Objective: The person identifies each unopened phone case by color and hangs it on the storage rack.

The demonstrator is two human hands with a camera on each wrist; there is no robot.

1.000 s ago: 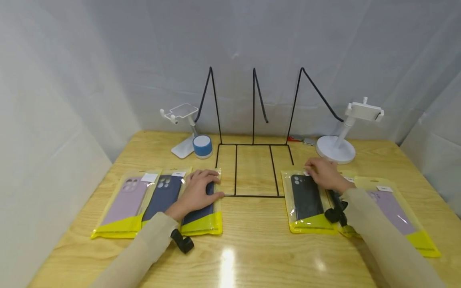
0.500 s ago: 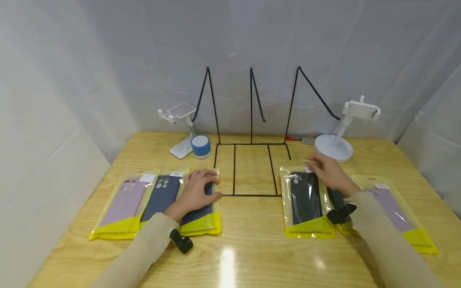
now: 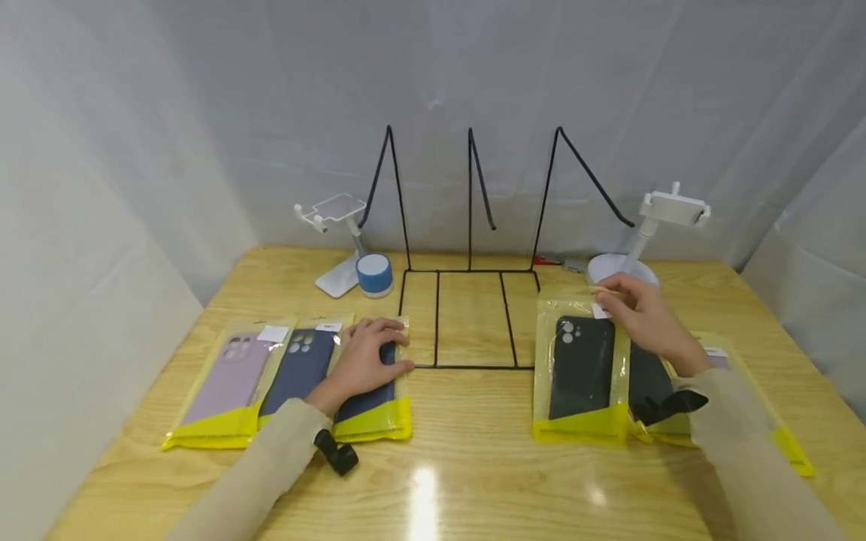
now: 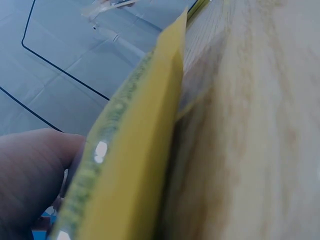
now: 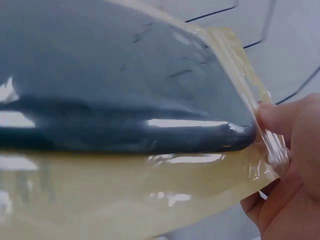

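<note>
Two hands work: your right hand [image 3: 646, 319] pinches the black case packet [image 3: 582, 368] by its top corner at 2 o'clock, tilting it up; your left hand [image 3: 365, 359] lies flat, pinning the blue case packet [image 3: 368, 398] at 9 o'clock.

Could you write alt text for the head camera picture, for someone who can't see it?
The right hand pinches the top of a packaged black phone case, tilting it up off a wooden table; the left hand rests on a packaged blue case.
</note>
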